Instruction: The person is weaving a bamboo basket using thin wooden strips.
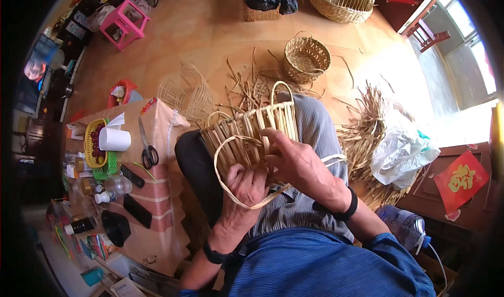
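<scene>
A partly woven basket (247, 122) of pale plant strips lies tilted across my lap, with looped handles on its far side. My left hand (245, 185) is closed on its near part, the fingertips pressed in and partly hidden. Close beside it, my right hand (295, 159) is bent in a pinch at the weave, its index finger stretched over the side strips. A long weaving strip (216, 163) makes a wide loop around my left hand and runs to the right hand's fingers. What lies right between the fingertips is hard to see.
To the left, a covered table holds scissors (149, 152), a paper roll (114, 139), a yellow fruit basket (95, 143) and phones. Ahead on the floor stand a finished small basket (307, 60) and a wire frame (186, 93). Dried strips (362, 123) and a plastic bag (403, 152) lie right.
</scene>
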Tool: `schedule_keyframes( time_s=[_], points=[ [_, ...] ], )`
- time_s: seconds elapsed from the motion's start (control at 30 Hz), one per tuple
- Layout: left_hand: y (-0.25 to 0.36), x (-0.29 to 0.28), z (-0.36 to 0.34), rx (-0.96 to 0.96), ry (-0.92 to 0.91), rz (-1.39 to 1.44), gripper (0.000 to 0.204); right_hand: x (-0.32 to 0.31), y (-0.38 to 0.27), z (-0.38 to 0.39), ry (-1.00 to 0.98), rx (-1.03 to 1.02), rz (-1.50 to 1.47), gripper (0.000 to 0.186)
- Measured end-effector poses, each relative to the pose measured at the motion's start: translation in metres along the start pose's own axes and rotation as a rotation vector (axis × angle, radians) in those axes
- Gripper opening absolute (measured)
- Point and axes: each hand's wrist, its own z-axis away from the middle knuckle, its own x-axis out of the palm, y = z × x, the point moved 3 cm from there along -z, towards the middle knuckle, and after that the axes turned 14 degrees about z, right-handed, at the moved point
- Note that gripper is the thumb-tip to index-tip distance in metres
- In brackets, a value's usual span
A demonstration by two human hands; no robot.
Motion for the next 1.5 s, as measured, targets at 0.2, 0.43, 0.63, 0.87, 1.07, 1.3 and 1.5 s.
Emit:
schedule_keyframes(
  time_s=[0.2,0.43,0.63,0.87,1.07,1.3,1.5],
  points=[
    [-0.004,-0.001,0.001,-0.03,-0.017,-0.013,0.059,-0.009,0.093,0.069,-0.008,0.492,-0.979,0.022],
    [-0.009,0.005,0.005,-0.008,0.027,0.002,0.047,-0.009,0.064,0.07,-0.193,0.446,-0.848,0.03],
    [-0.013,-0.007,0.027,-0.107,0.109,0.083,0.051,-0.037,0.015,0.01,-0.234,0.142,-0.208,0.035],
    [-0.02,-0.011,0.029,-0.06,0.115,0.021,0.042,-0.042,0.007,0.005,-0.244,0.379,-0.7,0.034],
    [-0.019,-0.023,0.019,-0.158,-0.042,0.079,0.037,-0.007,0.037,0.074,-0.496,0.591,-0.601,0.034],
    [-0.05,-0.082,0.017,-0.31,0.43,0.546,0.018,-0.023,0.052,0.074,-0.414,0.336,-0.485,0.049],
    [-0.057,-0.116,0.036,-0.39,0.573,0.613,0.028,-0.04,0.088,0.099,-0.045,0.246,-0.996,0.043]
  ],
)
